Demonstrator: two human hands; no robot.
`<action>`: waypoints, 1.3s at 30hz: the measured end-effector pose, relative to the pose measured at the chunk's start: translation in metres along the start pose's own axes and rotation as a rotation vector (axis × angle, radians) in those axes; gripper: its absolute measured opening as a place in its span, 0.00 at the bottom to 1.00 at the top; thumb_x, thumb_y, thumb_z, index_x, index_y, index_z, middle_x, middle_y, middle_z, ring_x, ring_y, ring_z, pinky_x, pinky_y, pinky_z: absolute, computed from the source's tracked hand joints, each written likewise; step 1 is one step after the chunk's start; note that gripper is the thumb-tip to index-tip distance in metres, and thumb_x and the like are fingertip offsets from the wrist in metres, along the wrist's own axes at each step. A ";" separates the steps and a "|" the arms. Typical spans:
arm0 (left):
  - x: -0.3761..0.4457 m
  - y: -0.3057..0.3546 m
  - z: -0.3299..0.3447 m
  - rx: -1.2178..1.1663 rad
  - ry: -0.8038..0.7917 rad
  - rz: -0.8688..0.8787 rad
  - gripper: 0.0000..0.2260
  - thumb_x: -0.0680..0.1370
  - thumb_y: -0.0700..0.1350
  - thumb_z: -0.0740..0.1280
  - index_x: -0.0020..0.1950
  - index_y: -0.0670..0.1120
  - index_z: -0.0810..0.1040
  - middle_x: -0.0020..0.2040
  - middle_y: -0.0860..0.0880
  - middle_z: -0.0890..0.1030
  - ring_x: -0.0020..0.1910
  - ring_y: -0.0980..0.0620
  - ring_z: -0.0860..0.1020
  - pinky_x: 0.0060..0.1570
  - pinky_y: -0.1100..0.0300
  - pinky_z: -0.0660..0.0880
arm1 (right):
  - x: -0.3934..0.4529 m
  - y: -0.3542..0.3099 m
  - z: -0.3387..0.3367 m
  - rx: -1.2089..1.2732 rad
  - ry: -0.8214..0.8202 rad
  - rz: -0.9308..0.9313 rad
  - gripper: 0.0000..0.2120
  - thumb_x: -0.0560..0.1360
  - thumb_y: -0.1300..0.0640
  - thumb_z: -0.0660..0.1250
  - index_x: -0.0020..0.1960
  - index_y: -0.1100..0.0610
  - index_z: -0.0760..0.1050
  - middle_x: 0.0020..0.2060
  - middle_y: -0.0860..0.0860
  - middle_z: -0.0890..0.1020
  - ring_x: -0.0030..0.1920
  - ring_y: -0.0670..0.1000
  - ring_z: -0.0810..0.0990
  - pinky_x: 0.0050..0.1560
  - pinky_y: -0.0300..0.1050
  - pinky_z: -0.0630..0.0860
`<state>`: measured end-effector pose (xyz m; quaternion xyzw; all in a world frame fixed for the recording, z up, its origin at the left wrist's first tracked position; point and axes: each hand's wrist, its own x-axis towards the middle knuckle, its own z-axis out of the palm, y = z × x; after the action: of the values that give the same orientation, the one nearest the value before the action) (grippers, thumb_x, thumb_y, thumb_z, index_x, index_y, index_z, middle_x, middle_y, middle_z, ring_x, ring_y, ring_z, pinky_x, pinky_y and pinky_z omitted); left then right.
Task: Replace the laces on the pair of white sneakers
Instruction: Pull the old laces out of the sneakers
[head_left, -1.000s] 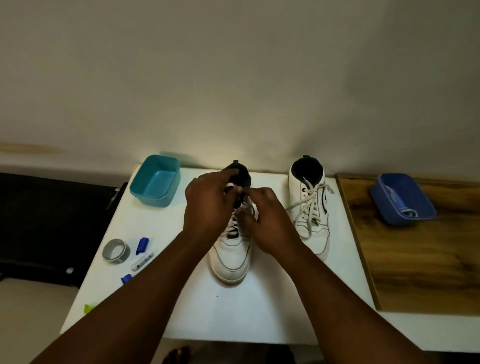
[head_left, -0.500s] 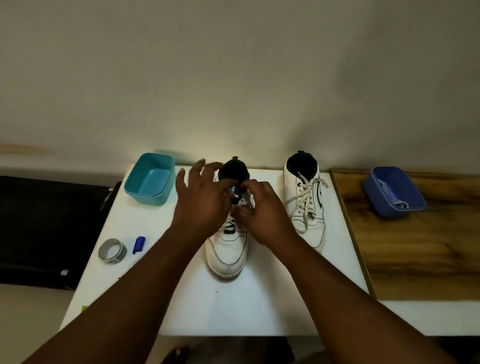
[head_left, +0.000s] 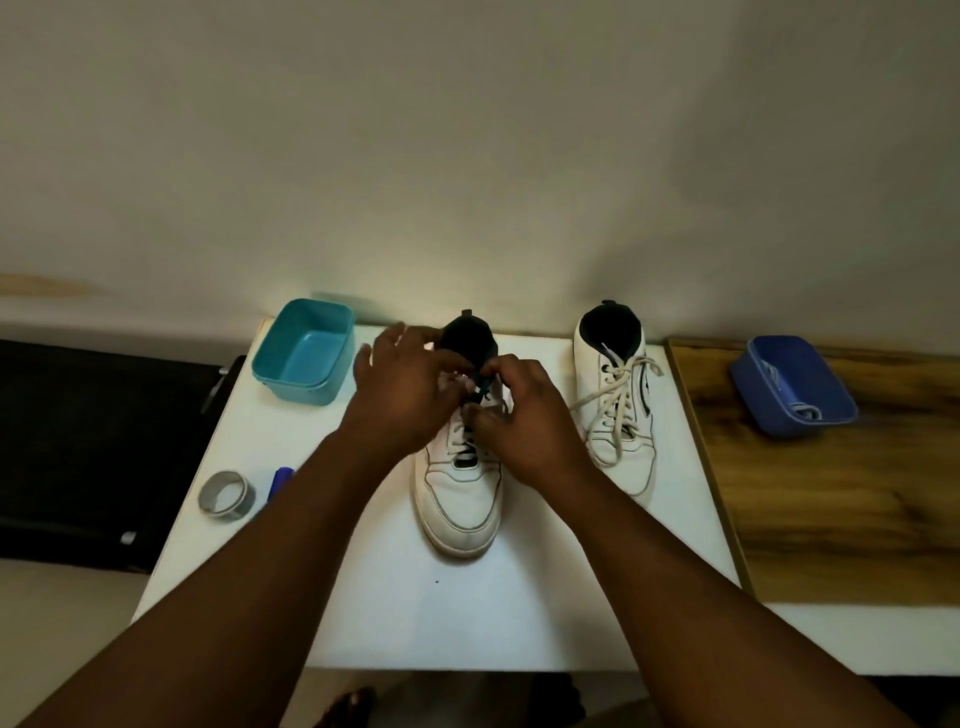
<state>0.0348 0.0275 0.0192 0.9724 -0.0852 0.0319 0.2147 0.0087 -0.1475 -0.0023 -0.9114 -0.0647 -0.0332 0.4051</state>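
Your hands stay over the near sneaker (head_left: 460, 493) at the white table's (head_left: 363, 597) centre, as 0.5 s ago. Your right hand (head_left: 524, 415) pinches the lace (head_left: 480, 389) by the tongue; left hand (head_left: 410, 395) w/ outer fingers spread, grip can't be told. Second sneaker (head_left: 618, 405) sits just right, laced.

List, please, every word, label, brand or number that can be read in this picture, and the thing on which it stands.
No text can be read in the head view.
Left sneaker: no brand mark shows; both hands cover its tongue.
Right sneaker: dark side marks, too blurred to read.
Blue marker: mostly hidden by the left forearm; no print shows.
Tape roll, teal tub, blue tub: no labels visible.
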 end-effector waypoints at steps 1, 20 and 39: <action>-0.002 0.001 0.009 0.007 -0.072 -0.006 0.11 0.80 0.58 0.67 0.60 0.62 0.82 0.73 0.51 0.72 0.76 0.42 0.63 0.73 0.36 0.60 | 0.000 0.000 0.000 -0.002 0.000 0.001 0.19 0.73 0.53 0.74 0.61 0.48 0.74 0.56 0.48 0.73 0.51 0.45 0.75 0.48 0.35 0.70; -0.007 0.009 0.006 0.109 0.232 0.030 0.16 0.81 0.49 0.64 0.68 0.58 0.76 0.76 0.49 0.70 0.79 0.40 0.59 0.75 0.33 0.55 | 0.001 -0.001 0.000 -0.028 0.007 0.014 0.20 0.74 0.52 0.74 0.63 0.50 0.74 0.57 0.49 0.75 0.54 0.45 0.74 0.50 0.38 0.67; -0.013 -0.005 -0.016 -0.007 -0.228 -0.449 0.15 0.76 0.55 0.55 0.38 0.46 0.71 0.41 0.45 0.78 0.42 0.43 0.77 0.45 0.54 0.73 | -0.001 0.000 -0.004 -0.041 0.000 0.013 0.19 0.78 0.52 0.69 0.68 0.46 0.72 0.60 0.50 0.74 0.54 0.48 0.76 0.51 0.42 0.71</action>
<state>0.0228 0.0403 0.0304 0.9635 0.1089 -0.1269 0.2089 0.0080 -0.1504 0.0007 -0.9198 -0.0580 -0.0316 0.3867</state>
